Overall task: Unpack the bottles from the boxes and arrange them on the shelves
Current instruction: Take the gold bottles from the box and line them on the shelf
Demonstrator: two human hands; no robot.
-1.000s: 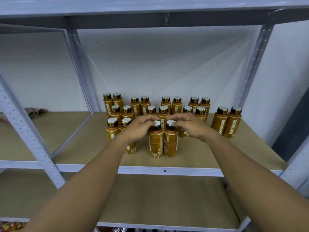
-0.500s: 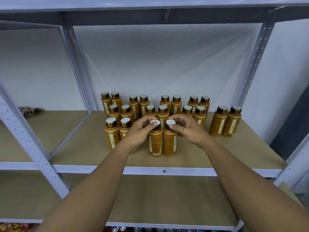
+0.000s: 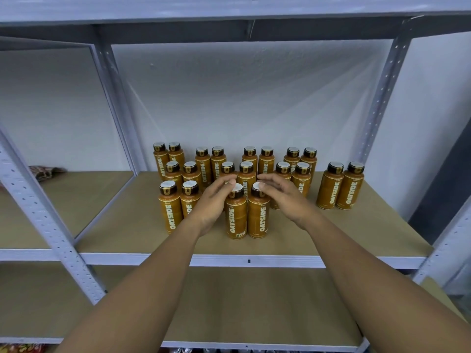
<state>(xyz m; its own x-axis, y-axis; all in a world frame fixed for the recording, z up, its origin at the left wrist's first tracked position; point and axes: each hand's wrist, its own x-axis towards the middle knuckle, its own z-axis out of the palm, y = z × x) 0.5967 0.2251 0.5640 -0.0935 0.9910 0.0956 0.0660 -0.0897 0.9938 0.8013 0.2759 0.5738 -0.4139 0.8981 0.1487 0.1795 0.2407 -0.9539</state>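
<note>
Grip eased off front bottles, left hand, right hand (fingers spread)

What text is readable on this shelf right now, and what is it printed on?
"OATSIDE": white, vertical, on the brown bottles, e.g. the front-left bottle and the far-right bottle.
Small print above that brand name: too small to read.
Cap emblems: blurred, unreadable.

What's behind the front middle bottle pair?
Two more pairs: middle pair, then back pair, caps showing. Front pair, left hand and right hand hide their lower bodies.
</note>
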